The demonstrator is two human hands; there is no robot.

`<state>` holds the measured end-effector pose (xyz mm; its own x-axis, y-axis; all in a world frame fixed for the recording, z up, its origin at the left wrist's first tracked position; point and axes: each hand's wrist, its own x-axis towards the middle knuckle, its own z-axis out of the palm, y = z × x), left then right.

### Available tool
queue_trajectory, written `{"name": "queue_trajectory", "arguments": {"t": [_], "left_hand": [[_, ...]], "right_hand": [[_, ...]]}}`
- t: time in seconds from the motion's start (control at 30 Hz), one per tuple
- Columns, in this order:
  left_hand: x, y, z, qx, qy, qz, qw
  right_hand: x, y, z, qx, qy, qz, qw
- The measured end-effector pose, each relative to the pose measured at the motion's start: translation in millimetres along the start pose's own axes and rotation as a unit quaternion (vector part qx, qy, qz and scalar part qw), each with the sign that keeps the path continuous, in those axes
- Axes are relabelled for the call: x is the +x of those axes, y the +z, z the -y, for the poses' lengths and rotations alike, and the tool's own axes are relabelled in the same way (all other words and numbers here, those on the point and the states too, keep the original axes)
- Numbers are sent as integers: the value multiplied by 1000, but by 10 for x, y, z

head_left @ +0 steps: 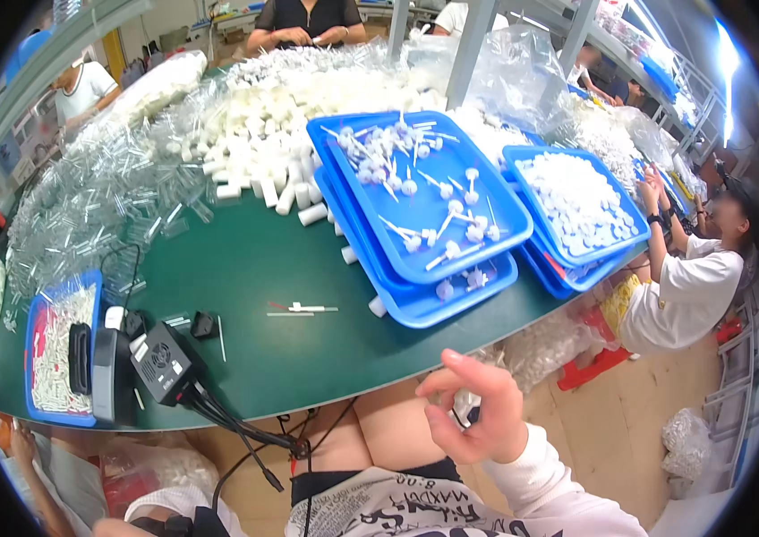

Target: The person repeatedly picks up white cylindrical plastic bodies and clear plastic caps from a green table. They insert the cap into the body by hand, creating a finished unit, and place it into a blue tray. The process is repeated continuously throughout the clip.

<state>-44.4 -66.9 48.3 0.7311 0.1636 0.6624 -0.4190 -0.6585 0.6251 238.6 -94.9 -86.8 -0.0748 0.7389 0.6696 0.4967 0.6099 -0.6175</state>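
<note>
My right hand [480, 407] is raised in front of the table edge, near the lower stacked blue tray. Its index finger is stretched out and the thumb stands apart from it, with nothing clearly held; a small dark patch shows through the gap. At the lower left edge, my left hand [120, 529] shows only as a sliver of skin beside a white sleeve, its fingers hidden. The upper blue tray [370, 224] holds several white round-headed pieces with thin stems. On the green table [236, 259] lie a few thin white sticks [303, 311].
White cylinders [254, 143] and clear plastic tubes [84, 210] are heaped behind. Another blue tray [576, 201] of white caps stands right. A black box with cables [165, 362] and a tray of small white parts [62, 358] sit left. A co-worker [688, 277] is at right.
</note>
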Motion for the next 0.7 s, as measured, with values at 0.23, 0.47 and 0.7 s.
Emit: {"name": "queue_trajectory", "arguments": {"t": [0.23, 0.47, 0.7], "left_hand": [[120, -368, 184, 106, -206, 331, 915], [295, -985, 1703, 350, -430, -41, 831], [1005, 153, 2317, 335, -468, 234, 784]], "right_hand": [[201, 263, 164, -50, -55, 204, 976], [318, 688, 403, -23, -72, 378, 923], [93, 1063, 509, 422, 238, 36, 874]]}}
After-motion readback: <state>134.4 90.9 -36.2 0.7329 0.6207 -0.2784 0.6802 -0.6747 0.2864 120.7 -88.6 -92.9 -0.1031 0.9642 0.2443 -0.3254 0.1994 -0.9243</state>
